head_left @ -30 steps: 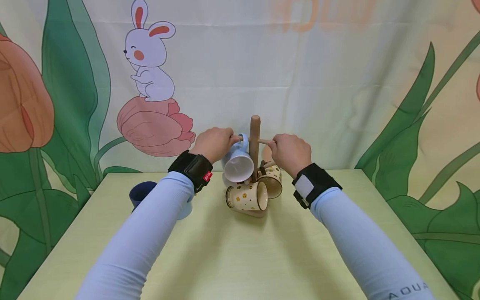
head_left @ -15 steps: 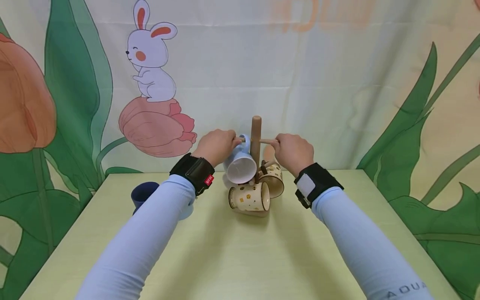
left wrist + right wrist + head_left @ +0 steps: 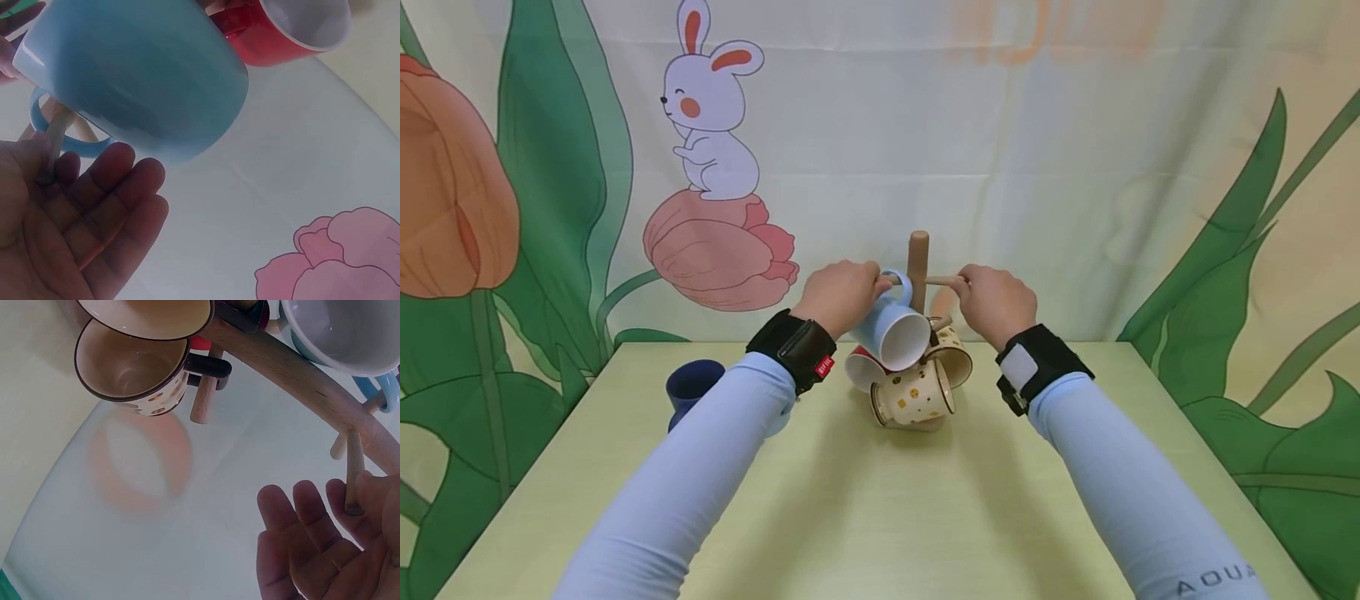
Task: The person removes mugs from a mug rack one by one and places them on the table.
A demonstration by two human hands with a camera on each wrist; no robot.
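A wooden mug tree stands on the table. My left hand pinches the end of its upper left peg between thumb and index finger. Across from it, my right hand pinches the upper right peg the same way. By its handle, a light blue mug with a white inside hangs from the left peg. Below are two cream patterned mugs, a front one and a back one. Behind the blue mug, a red mug is partly hidden.
A dark blue mug stands on the table at left, partly covered by the left sleeve. Something light blue shows a little behind that sleeve. A printed cloth hangs close behind the tree.
The mug tree has turned between my hands, which hold the same pegs. The blue mug and front patterned mug have swung rightward, and the red mug has come into sight.
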